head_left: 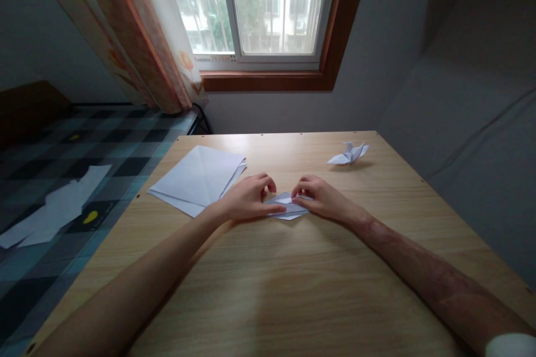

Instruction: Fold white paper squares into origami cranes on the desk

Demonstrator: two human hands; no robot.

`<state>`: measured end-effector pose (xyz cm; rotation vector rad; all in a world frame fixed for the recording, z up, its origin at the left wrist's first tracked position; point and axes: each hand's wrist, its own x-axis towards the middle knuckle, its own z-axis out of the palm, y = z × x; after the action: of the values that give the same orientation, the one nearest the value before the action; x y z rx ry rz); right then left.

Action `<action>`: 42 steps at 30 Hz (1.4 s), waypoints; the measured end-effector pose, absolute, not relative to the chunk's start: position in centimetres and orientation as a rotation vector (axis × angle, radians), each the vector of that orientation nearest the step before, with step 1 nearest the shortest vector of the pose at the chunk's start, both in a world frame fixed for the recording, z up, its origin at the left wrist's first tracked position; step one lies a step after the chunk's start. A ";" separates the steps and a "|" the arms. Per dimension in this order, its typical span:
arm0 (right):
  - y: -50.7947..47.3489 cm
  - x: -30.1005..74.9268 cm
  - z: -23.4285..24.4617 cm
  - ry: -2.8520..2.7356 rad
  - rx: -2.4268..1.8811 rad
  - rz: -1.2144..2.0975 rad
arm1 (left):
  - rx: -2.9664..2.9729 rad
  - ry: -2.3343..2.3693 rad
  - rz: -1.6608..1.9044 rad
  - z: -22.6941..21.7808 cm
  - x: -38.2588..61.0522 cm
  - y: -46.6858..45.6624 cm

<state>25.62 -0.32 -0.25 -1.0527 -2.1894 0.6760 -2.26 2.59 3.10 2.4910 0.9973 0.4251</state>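
Two bare hands meet in the middle of the frame, on a light wooden table (pixel 293 290). Between them lies a small folded paper (pixel 290 206), white and flat on the wood.

The left hand (pixel 247 198) comes in from the lower left. Its fingers are curled, and its thumb lies flat and presses down on the left part of the small folded paper. The right hand (pixel 320 198) comes in from the lower right. Its fingers are bent too, and its fingertips pinch and press the right part of the same paper. Both hands are half closed and touch the paper, which stays down on the table.

Just left of the left hand, a stack of white sheets (pixel 199 178) lies flat on the table. In the upper right part of the table sits a finished paper bird (pixel 349 154), well apart from the hands.

At the far left of the frame is a bed with a checked cover (pixel 125 145), and some loose white paper (pixel 54 206) lies on it. At the top of the frame a window (pixel 268 5) lets in light, with a curtain (pixel 146 33) hanging on its left side.
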 end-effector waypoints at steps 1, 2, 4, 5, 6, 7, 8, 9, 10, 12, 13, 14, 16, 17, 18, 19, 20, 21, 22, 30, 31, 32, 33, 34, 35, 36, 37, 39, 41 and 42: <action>-0.4 25.5 -0.4 -2.181 -1.045 0.666 | 2.507 0.999 0.407 3.2 -2.2 2.5; -0.4 25.4 -0.6 -2.170 -1.040 0.662 | 2.512 1.010 0.390 3.2 -2.2 2.4; -0.4 25.3 -0.7 -2.137 -1.047 0.661 | 2.486 1.042 0.365 3.0 -2.0 2.3; -0.4 25.2 -0.8 -2.117 -1.059 0.663 | 2.463 1.047 0.356 2.9 -1.9 2.3; -0.4 25.2 -0.8 -2.099 -1.072 0.666 | 2.442 1.044 0.350 2.8 -1.8 2.3; -0.3 25.1 -0.8 -2.091 -1.083 0.670 | 2.424 1.035 0.347 2.6 -1.7 2.4; -0.3 25.1 -0.8 -2.091 -1.090 0.675 | 2.413 1.024 0.347 2.5 -1.7 2.4; -0.3 25.1 -0.8 -2.102 -1.089 0.681 | 2.410 1.012 0.347 2.5 -1.6 2.5; -0.3 25.0 -0.7 -2.120 -1.082 0.688 | 2.413 1.001 0.346 2.4 -1.6 2.5; -0.4 24.9 -0.6 -2.141 -1.077 0.705 | 2.415 0.992 0.334 2.4 -1.5 2.5; -0.5 24.9 -0.5 -2.138 -1.084 0.727 | 2.412 0.989 0.325 2.4 -1.5 2.4; -0.7 24.8 -0.3 -2.131 -1.093 0.760 | 2.408 0.989 0.322 2.4 -1.5 2.3; -1.1 24.7 0.1 -2.118 -1.105 0.837 | 2.417 0.999 0.361 2.5 -1.4 2.2; -1.3 24.6 0.3 -2.120 -1.089 0.854 | 2.441 0.998 0.409 2.6 -1.4 2.1; -1.4 24.5 0.6 -2.119 -1.064 0.826 | 2.484 0.984 0.466 2.7 -1.4 2.1; -1.5 24.4 0.8 -2.123 -1.044 0.762 | 2.540 0.959 0.525 2.8 -1.4 2.1; -1.6 24.4 1.0 -2.118 -1.028 0.671 | 2.605 0.923 0.583 2.8 -1.4 2.2; -1.6 24.4 1.1 -2.117 -1.009 0.581 | 2.674 0.883 0.629 2.9 -1.5 2.2; -1.6 24.4 1.2 -2.123 -0.987 0.491 | 2.747 0.843 0.660 3.0 -1.5 2.2; -1.1 25.2 -0.4 -2.355 -0.900 0.128 | 3.290 0.733 0.619 2.1 -1.6 1.4; -1.1 25.2 -0.5 -2.370 -0.908 0.144 | 3.307 0.731 0.592 1.8 -1.6 1.3; -1.1 25.2 -0.6 -2.382 -0.910 0.167 | 3.312 0.728 0.560 1.6 -1.6 1.3; -1.2 25.2 -0.6 -2.390 -0.902 0.193 | 3.308 0.726 0.532 1.3 -1.5 1.4; -1.2 25.3 -0.5 -2.400 -0.885 0.215 | 3.294 0.723 0.510 1.2 -1.5 1.4; -1.3 25.3 -0.4 -2.416 -0.861 0.229 | 3.276 0.712 0.488 1.1 -1.5 1.5; -1.4 25.4 -0.3 -2.436 -0.837 0.232 | 3.254 0.695 0.465 1.2 -1.5 1.5; -1.4 25.4 -0.2 -2.459 -0.818 0.224 | 3.227 0.674 0.439 1.3 -1.6 1.6; -1.5 25.5 -0.1 -2.498 -0.797 0.169 | 3.171 0.626 0.374 1.8 -1.7 1.5; -1.4 25.7 -0.3 -2.524 -0.795 0.086 | 3.114 0.601 0.329 2.4 -1.8 1.5; -1.3 25.7 -0.5 -2.534 -0.793 0.045 | 3.090 0.596 0.325 2.6 -1.9 1.5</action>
<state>25.74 -1.28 -0.48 -0.7926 -2.5336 0.0446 -1.87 1.53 2.61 3.0897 0.5961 0.3251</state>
